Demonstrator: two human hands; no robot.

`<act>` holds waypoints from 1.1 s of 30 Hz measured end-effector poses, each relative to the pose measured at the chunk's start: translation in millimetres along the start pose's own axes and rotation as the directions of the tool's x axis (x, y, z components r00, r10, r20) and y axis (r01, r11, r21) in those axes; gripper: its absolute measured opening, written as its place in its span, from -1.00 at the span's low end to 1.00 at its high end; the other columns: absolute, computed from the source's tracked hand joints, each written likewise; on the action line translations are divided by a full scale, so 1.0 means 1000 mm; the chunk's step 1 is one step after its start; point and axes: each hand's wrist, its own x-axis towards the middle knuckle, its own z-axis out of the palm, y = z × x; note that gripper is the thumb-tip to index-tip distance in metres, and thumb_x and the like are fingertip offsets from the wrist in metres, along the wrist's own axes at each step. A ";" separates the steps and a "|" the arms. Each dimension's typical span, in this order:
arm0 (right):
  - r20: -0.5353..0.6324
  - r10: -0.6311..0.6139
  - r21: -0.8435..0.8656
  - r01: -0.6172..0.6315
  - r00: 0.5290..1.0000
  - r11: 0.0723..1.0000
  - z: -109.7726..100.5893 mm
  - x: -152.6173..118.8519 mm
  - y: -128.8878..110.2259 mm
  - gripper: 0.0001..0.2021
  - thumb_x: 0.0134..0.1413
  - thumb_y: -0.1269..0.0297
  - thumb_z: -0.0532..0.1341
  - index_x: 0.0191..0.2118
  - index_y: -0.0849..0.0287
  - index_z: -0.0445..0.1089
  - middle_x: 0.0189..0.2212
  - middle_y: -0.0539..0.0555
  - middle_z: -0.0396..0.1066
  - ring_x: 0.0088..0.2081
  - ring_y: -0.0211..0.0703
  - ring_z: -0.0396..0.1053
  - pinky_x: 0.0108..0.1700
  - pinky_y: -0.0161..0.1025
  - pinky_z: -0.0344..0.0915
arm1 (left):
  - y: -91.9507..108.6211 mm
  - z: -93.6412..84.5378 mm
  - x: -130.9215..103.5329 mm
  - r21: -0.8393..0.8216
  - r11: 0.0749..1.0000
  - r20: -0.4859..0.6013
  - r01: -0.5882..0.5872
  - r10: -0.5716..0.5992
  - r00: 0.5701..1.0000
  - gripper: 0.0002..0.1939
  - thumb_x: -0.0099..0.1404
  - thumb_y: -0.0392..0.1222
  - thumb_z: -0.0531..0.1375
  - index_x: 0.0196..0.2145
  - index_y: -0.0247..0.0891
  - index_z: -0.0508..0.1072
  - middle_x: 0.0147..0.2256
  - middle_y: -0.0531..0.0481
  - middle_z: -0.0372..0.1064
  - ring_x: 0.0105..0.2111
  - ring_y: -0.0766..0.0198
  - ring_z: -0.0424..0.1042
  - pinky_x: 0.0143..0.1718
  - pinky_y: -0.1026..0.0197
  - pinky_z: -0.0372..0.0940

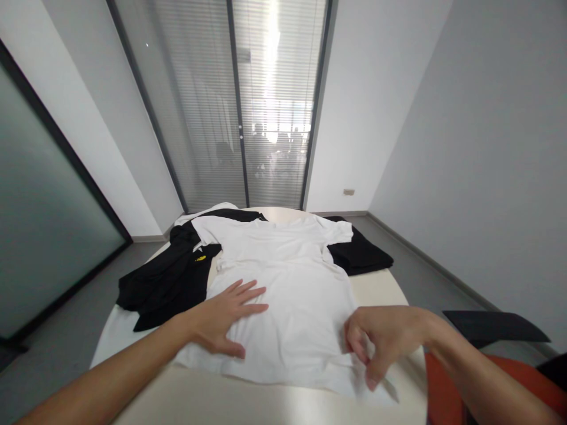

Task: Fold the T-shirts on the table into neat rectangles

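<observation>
A white short-sleeved T-shirt (287, 295) lies spread on the table, its sleeves at the far side and its hem toward me. My left hand (224, 319) rests flat on its lower left part, fingers spread, holding nothing. At the lower right corner of the hem, my right hand (381, 339) is curled, with thumb and fingers closed on the T-shirt's edge. This corner is slightly blurred, and the fingertips are partly hidden.
Black garments (172, 277), one with a small yellow mark, lie left of the T-shirt over white cloth (113, 333). Folded black cloth (361, 251) sits at the far right of the pale table (212, 398). An orange chair (447, 389) stands at the right.
</observation>
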 end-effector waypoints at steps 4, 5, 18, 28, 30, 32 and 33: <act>0.059 -0.022 0.115 0.015 0.998 0.993 0.005 0.011 -0.002 -0.43 -0.47 0.03 0.54 -0.27 0.19 0.41 -0.41 -0.05 0.44 -0.40 -0.25 0.36 -0.35 -0.34 0.25 | 0.015 -0.002 -0.002 -0.042 0.998 0.020 -0.051 0.052 0.998 0.02 0.06 0.37 0.30 0.37 0.00 0.07 0.41 -0.18 -0.18 0.38 -0.29 -0.17 0.33 -0.37 -0.24; 0.113 -0.008 0.126 -0.006 0.994 0.992 0.008 0.015 -0.002 -0.41 -0.49 0.01 0.55 -0.27 0.20 0.42 -0.43 -0.05 0.44 -0.42 -0.26 0.36 -0.37 -0.35 0.25 | 0.017 -0.001 -0.003 -0.056 0.997 0.023 -0.059 0.060 0.998 0.03 0.05 0.37 0.30 0.37 -0.01 0.08 0.41 -0.19 -0.17 0.37 -0.30 -0.15 0.32 -0.36 -0.22; -0.264 -0.222 -0.094 0.204 0.939 0.974 0.001 0.035 -0.017 -0.50 0.01 -0.10 0.34 -0.04 0.16 0.53 -0.21 0.13 0.51 -0.16 -0.05 0.46 -0.06 -0.14 0.36 | 0.013 -0.005 -0.011 -0.044 0.999 -0.111 0.001 -0.005 0.994 -0.18 0.20 0.29 0.22 0.32 -0.07 0.16 0.35 -0.22 0.03 0.32 -0.17 0.05 0.30 -0.25 -0.01; -0.031 -0.097 -0.323 0.082 0.995 0.943 0.012 0.059 -0.014 0.44 -0.48 -0.26 0.48 0.45 -0.05 -0.42 0.43 0.23 -0.70 0.38 0.42 -0.73 0.31 0.37 -0.59 | 0.036 0.001 -0.020 -0.078 0.997 0.088 -0.006 0.013 0.996 0.06 0.11 0.35 0.27 0.42 0.08 -0.13 0.44 -0.13 -0.43 0.38 -0.35 -0.41 0.26 -0.50 -0.44; -0.013 -0.085 -0.320 0.076 0.996 0.944 0.014 0.055 -0.022 0.45 -0.49 -0.26 0.48 0.44 -0.08 -0.43 0.42 0.22 -0.73 0.36 0.44 -0.77 0.29 0.39 -0.64 | 0.048 -0.003 -0.022 -0.101 0.995 0.129 0.021 -0.008 0.992 0.10 0.07 0.36 0.29 0.42 0.06 -0.12 0.43 -0.15 -0.47 0.37 -0.39 -0.43 0.24 -0.54 -0.47; 0.001 -0.065 -0.318 0.062 0.998 0.946 0.015 0.051 -0.029 0.47 -0.53 -0.25 0.50 0.44 -0.07 -0.43 0.42 0.22 -0.72 0.36 0.46 -0.77 0.27 0.41 -0.65 | 0.062 -0.007 -0.023 -0.128 0.990 0.178 0.053 -0.030 0.983 0.13 0.05 0.36 0.31 0.42 0.02 -0.12 0.43 -0.18 -0.50 0.36 -0.43 -0.44 0.22 -0.57 -0.48; 0.010 -0.049 -0.323 0.050 0.999 0.945 0.016 0.050 -0.032 0.48 -0.55 -0.24 0.50 0.44 -0.06 -0.42 0.42 0.23 -0.71 0.36 0.47 -0.76 0.27 0.42 -0.65 | 0.068 -0.010 -0.023 -0.139 0.988 0.207 0.069 -0.040 0.977 0.14 0.04 0.35 0.31 0.42 0.01 -0.12 0.43 -0.20 -0.51 0.35 -0.44 -0.44 0.21 -0.57 -0.48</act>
